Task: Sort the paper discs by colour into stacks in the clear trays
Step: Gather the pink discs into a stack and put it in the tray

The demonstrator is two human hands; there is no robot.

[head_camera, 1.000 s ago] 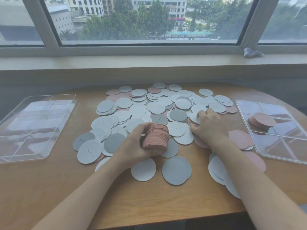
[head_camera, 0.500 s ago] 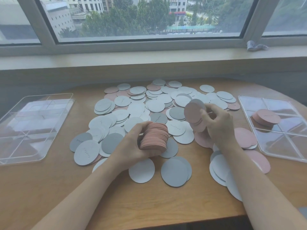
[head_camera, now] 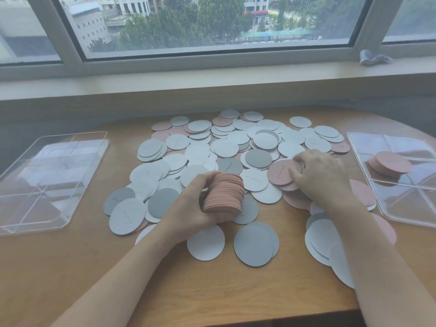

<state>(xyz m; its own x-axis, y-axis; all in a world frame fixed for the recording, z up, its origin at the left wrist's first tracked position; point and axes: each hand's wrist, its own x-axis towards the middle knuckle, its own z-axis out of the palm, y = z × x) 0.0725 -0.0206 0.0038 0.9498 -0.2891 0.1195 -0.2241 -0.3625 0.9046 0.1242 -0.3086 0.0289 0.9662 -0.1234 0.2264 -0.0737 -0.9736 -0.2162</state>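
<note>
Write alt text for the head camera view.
The left hand grips a stack of pink discs while the right hand pinches a pink disc above loose discs on a wooden table, between two clear trays.

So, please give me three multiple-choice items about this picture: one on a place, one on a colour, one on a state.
1. Where does a pink stack already lie?
A. left tray
B. right tray
C. windowsill

2. What colour is the stack in the left hand?
A. pink
B. white
C. grey

3. What is the left tray's state?
A. full
B. holds no discs
C. overturned

Key:
1 B: small pink stack sits in right tray.
2 A: left hand grips held stack, pink.
3 B: left tray shows bare compartments.
</note>
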